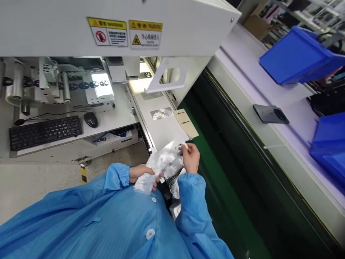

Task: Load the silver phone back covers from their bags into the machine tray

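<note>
Both hands, left hand [144, 174]; right hand [191, 158], grip bag [159, 163]; long axis up-right.

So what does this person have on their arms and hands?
Long sleeves of a bright blue work coat with fine stripes cover both arms. The left sleeve and right sleeve end in gathered elastic cuffs at the wrists. Round white buttons close the front. The left hand and right hand are bare: no gloves, no visible rings or watch.
</note>
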The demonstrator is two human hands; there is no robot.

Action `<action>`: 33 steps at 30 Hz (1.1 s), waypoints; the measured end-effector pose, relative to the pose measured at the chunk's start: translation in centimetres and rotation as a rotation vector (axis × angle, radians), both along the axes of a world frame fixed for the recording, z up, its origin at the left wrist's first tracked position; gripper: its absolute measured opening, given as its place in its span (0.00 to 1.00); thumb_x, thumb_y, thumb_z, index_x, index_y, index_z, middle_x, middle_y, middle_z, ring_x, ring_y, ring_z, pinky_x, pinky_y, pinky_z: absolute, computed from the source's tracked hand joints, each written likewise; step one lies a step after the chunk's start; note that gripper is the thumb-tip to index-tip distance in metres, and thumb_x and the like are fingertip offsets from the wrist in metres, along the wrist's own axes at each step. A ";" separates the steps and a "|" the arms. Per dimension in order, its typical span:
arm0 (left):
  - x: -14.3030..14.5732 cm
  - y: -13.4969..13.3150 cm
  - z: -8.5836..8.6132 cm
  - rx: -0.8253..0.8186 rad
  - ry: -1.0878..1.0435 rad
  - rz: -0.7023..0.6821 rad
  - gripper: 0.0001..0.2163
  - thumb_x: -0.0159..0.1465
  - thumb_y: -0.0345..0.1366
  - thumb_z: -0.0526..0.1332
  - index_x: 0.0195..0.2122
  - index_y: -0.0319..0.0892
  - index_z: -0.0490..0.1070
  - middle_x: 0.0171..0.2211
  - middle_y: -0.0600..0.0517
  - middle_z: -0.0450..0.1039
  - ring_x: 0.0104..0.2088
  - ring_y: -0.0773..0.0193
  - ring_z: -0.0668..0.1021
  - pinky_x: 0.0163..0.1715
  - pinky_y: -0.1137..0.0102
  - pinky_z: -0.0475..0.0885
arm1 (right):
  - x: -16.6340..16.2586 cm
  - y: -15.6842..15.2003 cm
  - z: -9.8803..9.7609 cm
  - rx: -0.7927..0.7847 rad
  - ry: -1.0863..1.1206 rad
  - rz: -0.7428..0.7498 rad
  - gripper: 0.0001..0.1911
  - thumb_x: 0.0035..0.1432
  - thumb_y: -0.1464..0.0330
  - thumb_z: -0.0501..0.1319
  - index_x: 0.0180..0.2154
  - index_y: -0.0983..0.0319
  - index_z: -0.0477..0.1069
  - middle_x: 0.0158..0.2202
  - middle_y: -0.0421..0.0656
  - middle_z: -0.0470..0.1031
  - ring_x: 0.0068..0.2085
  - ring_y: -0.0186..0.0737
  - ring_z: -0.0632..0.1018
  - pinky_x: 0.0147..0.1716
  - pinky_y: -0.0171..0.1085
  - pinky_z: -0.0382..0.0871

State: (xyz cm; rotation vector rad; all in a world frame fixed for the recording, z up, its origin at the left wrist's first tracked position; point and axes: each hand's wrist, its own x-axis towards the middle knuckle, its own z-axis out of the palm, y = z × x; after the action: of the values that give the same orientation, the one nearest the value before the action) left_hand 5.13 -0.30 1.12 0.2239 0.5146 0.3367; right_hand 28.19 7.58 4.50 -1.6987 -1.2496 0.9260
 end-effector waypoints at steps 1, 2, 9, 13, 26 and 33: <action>-1.2 0.2 -0.3 -0.027 0.016 0.034 0.18 0.54 0.32 0.66 0.46 0.33 0.73 0.32 0.45 0.77 0.31 0.58 0.80 0.43 0.58 0.73 | -0.2 2.1 -0.6 0.004 -0.035 -0.072 0.17 0.56 0.56 0.60 0.40 0.63 0.69 0.30 0.43 0.79 0.24 0.35 0.75 0.27 0.34 0.68; -2.4 0.3 -0.7 -0.051 0.034 0.068 0.18 0.53 0.32 0.65 0.46 0.33 0.73 0.32 0.45 0.77 0.31 0.57 0.79 0.43 0.57 0.73 | -0.4 4.2 -1.2 -0.016 -0.083 -0.126 0.17 0.57 0.57 0.59 0.41 0.63 0.69 0.32 0.45 0.79 0.24 0.36 0.75 0.28 0.35 0.69; -9.2 0.0 -2.4 -0.121 0.119 0.299 0.20 0.55 0.32 0.64 0.49 0.33 0.71 0.33 0.47 0.76 0.32 0.57 0.79 0.44 0.55 0.73 | -3.0 8.5 -3.2 -0.081 -0.718 -0.172 0.27 0.59 0.60 0.58 0.55 0.70 0.66 0.48 0.63 0.73 0.50 0.60 0.73 0.48 0.51 0.64; -9.5 0.2 -2.7 -0.124 0.112 0.360 0.20 0.55 0.32 0.64 0.50 0.33 0.71 0.33 0.47 0.76 0.32 0.57 0.79 0.44 0.55 0.74 | -6.0 6.7 -4.6 0.156 -0.824 0.190 0.25 0.62 0.58 0.55 0.56 0.65 0.66 0.57 0.58 0.66 0.58 0.57 0.66 0.56 0.52 0.58; -7.8 2.0 -2.5 -0.143 0.129 0.293 0.20 0.55 0.33 0.64 0.49 0.32 0.71 0.33 0.47 0.75 0.32 0.57 0.79 0.44 0.55 0.73 | -6.7 7.6 -7.4 0.083 -0.806 0.339 0.21 0.62 0.59 0.57 0.54 0.63 0.69 0.62 0.56 0.62 0.63 0.57 0.60 0.60 0.56 0.53; -5.6 3.1 -1.4 -0.045 0.163 0.193 0.18 0.53 0.35 0.64 0.44 0.33 0.72 0.34 0.45 0.77 0.34 0.55 0.79 0.42 0.55 0.74 | -7.4 5.7 -3.7 0.173 -0.436 0.362 0.21 0.63 0.58 0.56 0.53 0.63 0.70 0.55 0.54 0.70 0.57 0.50 0.69 0.56 0.49 0.63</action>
State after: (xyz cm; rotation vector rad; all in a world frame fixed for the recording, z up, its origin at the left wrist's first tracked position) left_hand -0.50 2.75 -0.26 0.1588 0.7064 0.4967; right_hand 20.84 13.33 0.82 -1.6137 -1.9167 0.6372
